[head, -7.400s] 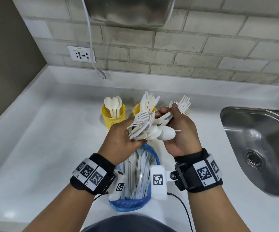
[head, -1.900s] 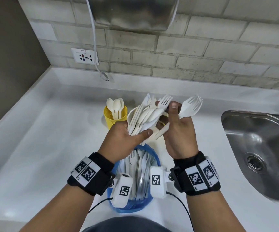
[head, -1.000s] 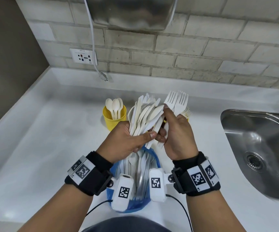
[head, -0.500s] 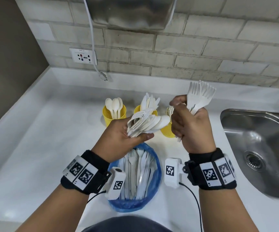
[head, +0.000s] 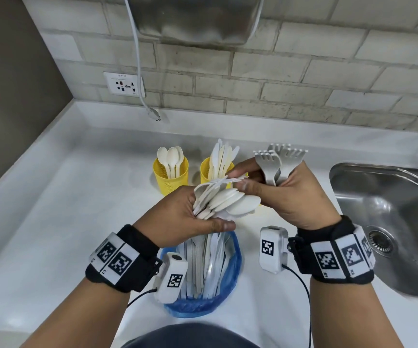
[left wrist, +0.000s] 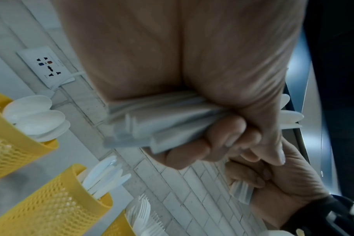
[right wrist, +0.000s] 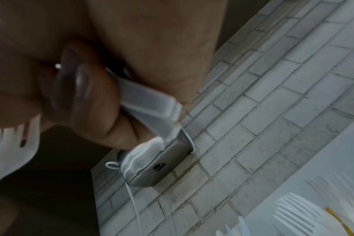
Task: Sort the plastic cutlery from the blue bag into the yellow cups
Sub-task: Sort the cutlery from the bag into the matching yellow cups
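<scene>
Head view shows no brand to read; the small print on the wall socket [head: 124, 84] is too fine to make out, and the wrist bands and small white camera boxes carry only black-and-white square code markers. White and cream plastic cutlery is the whole matter: the left hand [head: 180, 217] grips a mixed bundle [head: 224, 199] of spoons and other pieces, fingers and thumb curled round the handles, above the blue bag [head: 230, 280], which lies open on the white table [head: 52, 209] with more pieces inside. The right hand [head: 293, 197] holds a fan of forks [head: 279, 159] upright in its curled fingers, while its fingertips touch the top of the left hand's bundle. Behind them stand yellow mesh cups: the spoon cup [head: 170, 177] at the left, the knife cup [head: 215, 172] beside it, and a third cup [left wrist: 119, 226] with forks, seen in the left wrist view but almost wholly hidden behind the hands from above. A steel sink [head: 388, 222] is cut off at the right edge. The right wrist view is dark and blurred, and the fingers there are hard to tell apart.
</scene>
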Motion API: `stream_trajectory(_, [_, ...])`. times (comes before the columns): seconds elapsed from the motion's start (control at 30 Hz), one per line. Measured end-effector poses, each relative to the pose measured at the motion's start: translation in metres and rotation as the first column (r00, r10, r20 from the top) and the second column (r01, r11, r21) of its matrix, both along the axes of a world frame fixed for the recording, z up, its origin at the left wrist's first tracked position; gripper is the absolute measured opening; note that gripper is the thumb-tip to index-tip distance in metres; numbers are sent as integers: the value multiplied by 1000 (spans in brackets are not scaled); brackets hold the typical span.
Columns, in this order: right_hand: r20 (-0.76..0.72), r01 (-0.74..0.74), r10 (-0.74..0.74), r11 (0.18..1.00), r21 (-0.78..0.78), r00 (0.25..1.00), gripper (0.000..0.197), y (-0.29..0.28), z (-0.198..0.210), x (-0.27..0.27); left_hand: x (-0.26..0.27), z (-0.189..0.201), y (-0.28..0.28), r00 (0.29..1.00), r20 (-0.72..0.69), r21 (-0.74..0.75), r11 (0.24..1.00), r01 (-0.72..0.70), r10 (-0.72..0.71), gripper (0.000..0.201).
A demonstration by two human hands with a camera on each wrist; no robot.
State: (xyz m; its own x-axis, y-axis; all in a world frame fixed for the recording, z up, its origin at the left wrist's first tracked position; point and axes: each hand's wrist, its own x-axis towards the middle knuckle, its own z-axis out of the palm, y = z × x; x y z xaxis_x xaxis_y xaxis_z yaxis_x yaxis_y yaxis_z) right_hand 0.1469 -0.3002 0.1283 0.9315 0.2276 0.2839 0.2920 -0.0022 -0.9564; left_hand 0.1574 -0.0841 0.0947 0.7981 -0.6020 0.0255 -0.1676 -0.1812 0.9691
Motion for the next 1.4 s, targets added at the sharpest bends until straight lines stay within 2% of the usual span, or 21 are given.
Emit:
stream_trajectory(0.13, [53, 52, -54, 998, 47, 997, 10, 5, -7, 2, 0, 0, 0, 1000, -29, -7, 1000, 3, -4, 40])
stream_trajectory(0.27, [131, 118, -133, 986, 117, 982, 12, 10, -8, 2, 1, -4, 2, 998, -30, 56, 997, -53, 55, 31])
stream_trajectory(0.37, [169, 195, -227, 963, 187, 959, 12, 8, -6, 5, 2, -8, 3, 997, -33, 91, 994, -61, 65, 32])
stream_trajectory(0.43, [165, 276, -309, 941, 198, 937, 3, 4, -6, 8, 1, -8, 3, 996, -41, 53, 996, -73, 75, 24])
stream_trajectory(0.53, [128, 352, -380, 915, 197, 916, 3, 0, -7, 10, 0, -8, 0, 990, -72, -34, 991, -127, 124, 18])
stream_trajectory(0.73, [126, 381, -397, 915, 133, 909, 15, 6, -7, 7, 0, -8, -4, 983, -98, -90, 982, -166, 158, 6])
stream_trajectory(0.83, [103, 413, -426, 901, 129, 899, 17, 10, -7, 8, 2, -10, -4, 981, -90, -95, 979, -180, 172, 14])
stream_trajectory(0.97, [64, 438, -446, 892, 109, 893, 32, 14, -10, 8, 2, -8, -4, 984, -65, -88, 982, -169, 164, 16])
stream_trajectory(1.17, [-5, 428, -431, 895, 122, 902, 28, 19, -12, 9, 4, -12, -4, 985, -54, 4, 986, -165, 165, 32])
stream_trajectory(1.27, [-102, 402, -389, 889, 219, 916, 28, 23, -13, 9, 4, -12, -5, 981, -40, 14, 982, -190, 191, 20])
stream_trajectory(1.4, [-144, 404, -378, 869, 286, 915, 23, 28, -16, 11, 3, -13, -7, 966, 25, 10, 966, -257, 257, 10])
